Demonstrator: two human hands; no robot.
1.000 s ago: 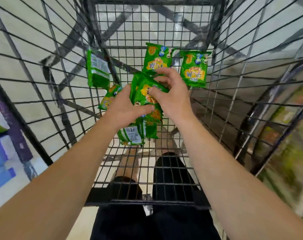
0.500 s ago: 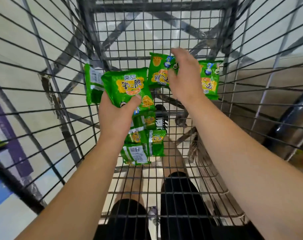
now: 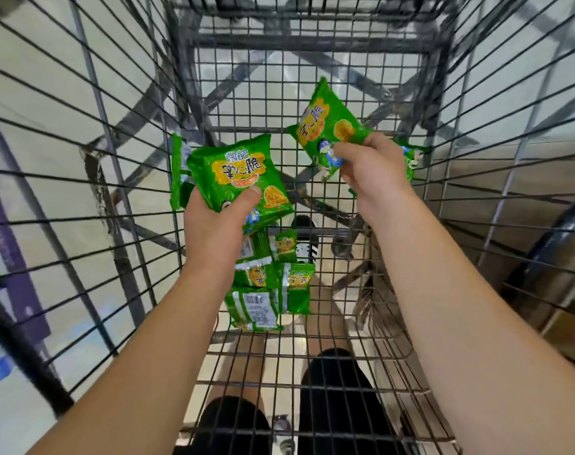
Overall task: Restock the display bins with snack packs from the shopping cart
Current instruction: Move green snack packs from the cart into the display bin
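While half a second ago the right hand [image 3: 374, 172] was only reaching onto a pack leaning on the far wall of the shopping cart [image 3: 312, 44], in the head view it now pinches that green snack pack [image 3: 329, 126] by its lower corner and has lifted it off the wire, tilted, above the cart floor. Behind this hand the edge of another green pack [image 3: 411, 156] shows against the cart's right wall. The left hand [image 3: 217, 221] still grips its own pack [image 3: 240, 178], thumb across the front, fingers hidden behind it; the pack sits face up, nearer the cart's left wall than before. A further pack [image 3: 178, 172] stands on edge just behind it. Below and between both hands, a small heap of packs [image 3: 266, 284] lies on the cart floor, apart from either hand.
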